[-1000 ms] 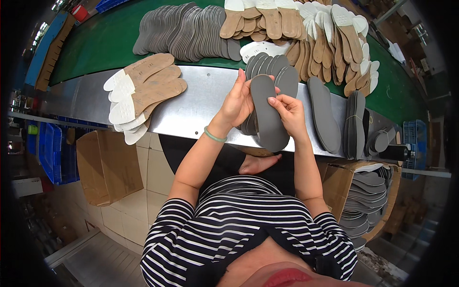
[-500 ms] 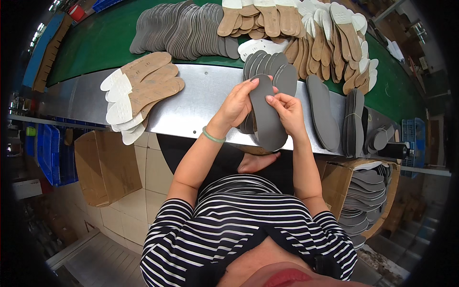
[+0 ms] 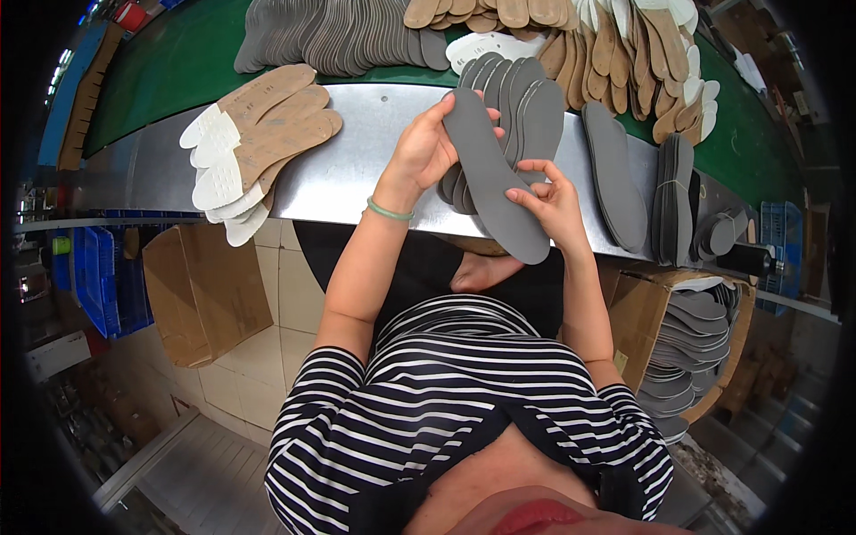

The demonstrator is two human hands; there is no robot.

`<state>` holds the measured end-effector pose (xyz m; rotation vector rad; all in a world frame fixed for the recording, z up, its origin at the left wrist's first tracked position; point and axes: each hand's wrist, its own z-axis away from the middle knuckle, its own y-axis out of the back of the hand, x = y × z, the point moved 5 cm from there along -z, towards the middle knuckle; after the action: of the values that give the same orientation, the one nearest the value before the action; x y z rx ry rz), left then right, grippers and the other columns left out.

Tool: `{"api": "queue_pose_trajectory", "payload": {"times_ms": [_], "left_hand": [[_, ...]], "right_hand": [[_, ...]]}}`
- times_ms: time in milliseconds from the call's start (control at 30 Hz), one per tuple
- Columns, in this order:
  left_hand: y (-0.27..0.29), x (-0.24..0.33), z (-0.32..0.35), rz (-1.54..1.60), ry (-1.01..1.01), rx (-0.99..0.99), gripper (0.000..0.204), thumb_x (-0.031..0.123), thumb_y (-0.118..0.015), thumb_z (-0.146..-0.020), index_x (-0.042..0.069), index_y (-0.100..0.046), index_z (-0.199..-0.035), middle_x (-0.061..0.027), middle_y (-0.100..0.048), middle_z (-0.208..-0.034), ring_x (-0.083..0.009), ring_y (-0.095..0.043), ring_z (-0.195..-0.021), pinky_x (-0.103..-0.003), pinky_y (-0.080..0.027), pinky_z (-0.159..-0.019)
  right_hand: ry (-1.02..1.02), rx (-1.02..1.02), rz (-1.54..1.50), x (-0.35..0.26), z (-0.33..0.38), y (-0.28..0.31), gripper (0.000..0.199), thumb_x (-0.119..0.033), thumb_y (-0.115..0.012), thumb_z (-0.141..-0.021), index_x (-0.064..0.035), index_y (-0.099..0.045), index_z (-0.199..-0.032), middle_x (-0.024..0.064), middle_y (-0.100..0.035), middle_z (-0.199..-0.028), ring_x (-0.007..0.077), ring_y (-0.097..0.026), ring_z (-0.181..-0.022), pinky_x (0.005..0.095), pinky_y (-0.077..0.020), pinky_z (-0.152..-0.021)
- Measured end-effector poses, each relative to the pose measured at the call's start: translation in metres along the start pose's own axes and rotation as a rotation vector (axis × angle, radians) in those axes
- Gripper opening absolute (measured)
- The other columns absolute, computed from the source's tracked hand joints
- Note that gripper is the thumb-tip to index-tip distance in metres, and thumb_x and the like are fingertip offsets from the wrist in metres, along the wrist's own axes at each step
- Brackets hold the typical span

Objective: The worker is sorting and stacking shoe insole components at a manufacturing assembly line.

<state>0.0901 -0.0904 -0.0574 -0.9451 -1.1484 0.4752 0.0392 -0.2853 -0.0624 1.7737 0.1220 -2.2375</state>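
A grey shoe insole point(image 3: 489, 183) is held up over the near edge of the metal table, slanting from upper left to lower right. My left hand point(image 3: 426, 147), wearing a green bangle, pinches its upper end, thumb on the face and fingers behind. My right hand point(image 3: 555, 207) is at its right edge lower down; the thumb presses on the face and the index finger sticks out above the edge. Its other fingers are partly hidden. Behind the held piece lies a fanned pile of grey insoles point(image 3: 539, 111), partly covered by it and my left hand.
Brown-and-white insoles point(image 3: 276, 134) lie at the table's left. Grey insoles point(image 3: 613, 178) and a banded bundle point(image 3: 670, 201) stand on the right. A long grey row point(image 3: 339, 36) and more brown ones point(image 3: 615, 53) cover the green belt point(image 3: 169, 67). A filled cardboard box point(image 3: 642, 312) stands below right.
The insole has tilted, its upper end going left and its lower end right. My right hand has slid down its edge and its index finger has lifted. The whole view has shifted slightly.
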Motion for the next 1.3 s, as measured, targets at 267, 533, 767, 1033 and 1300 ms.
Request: {"api": "queue_pose_trajectory", "payload": {"times_ms": [267,533,767,1033,1300], "left_hand": [[-0.001,-0.003,0.006,-0.030,-0.013,0.017,0.048,0.032,-0.033,-0.105,-0.002,-0.039,-0.137,-0.0252,-0.055,-0.128,-0.0407,-0.057,-0.116,-0.049,-0.048,-0.099],[-0.009,-0.002,0.011,-0.063,-0.016,-0.009,0.050,0.034,-0.033,-0.105,-0.003,-0.038,-0.139,-0.0257,-0.054,-0.130,-0.0412,-0.056,-0.118,-0.050,-0.047,-0.100],[-0.064,0.024,0.040,0.023,-0.002,-0.567,0.069,0.050,-0.032,-0.102,-0.004,-0.033,-0.145,-0.0323,-0.046,-0.133,-0.0433,-0.048,-0.125,-0.050,-0.046,-0.100],[-0.060,-0.019,0.029,-1.143,0.041,-0.328,0.046,0.002,-0.060,-0.088,-0.001,-0.047,-0.132,-0.0066,-0.064,-0.088,-0.0097,-0.056,-0.073,-0.022,-0.045,-0.064],[-0.044,-0.026,0.028,-1.253,-0.313,0.145,0.037,-0.003,-0.055,-0.091,-0.001,-0.049,-0.127,0.0033,-0.048,-0.056,-0.0037,-0.040,-0.052,-0.025,-0.033,-0.049]], "right_hand": [[-0.094,-0.041,0.045,0.009,-0.007,-0.001,0.033,-0.006,-0.075,-0.081,0.0041,-0.062,-0.110,0.0083,-0.071,-0.072,0.0093,-0.065,-0.065,0.0228,-0.0485,-0.060],[-0.089,-0.028,0.079,0.011,-0.007,0.000,0.019,-0.007,-0.076,-0.078,0.0031,-0.068,-0.092,0.0084,-0.072,-0.072,0.0101,-0.066,-0.065,0.0236,-0.0496,-0.061],[0.023,-0.157,0.309,-0.050,0.004,0.019,0.013,-0.004,-0.076,-0.078,0.0012,-0.066,-0.086,0.0025,-0.064,-0.059,0.0037,-0.052,-0.053,0.0231,-0.0397,-0.050],[0.437,-0.328,0.806,-0.098,0.006,0.003,0.033,-0.008,-0.078,-0.070,-0.0041,-0.067,-0.101,0.0110,-0.061,-0.071,0.0184,-0.055,-0.059,0.0333,-0.0432,-0.057],[0.574,0.250,0.478,-0.066,0.019,0.012,0.026,0.006,-0.072,-0.073,0.0019,-0.065,-0.098,0.0086,-0.062,-0.080,0.0161,-0.061,-0.062,0.0281,-0.0489,-0.056]]}}
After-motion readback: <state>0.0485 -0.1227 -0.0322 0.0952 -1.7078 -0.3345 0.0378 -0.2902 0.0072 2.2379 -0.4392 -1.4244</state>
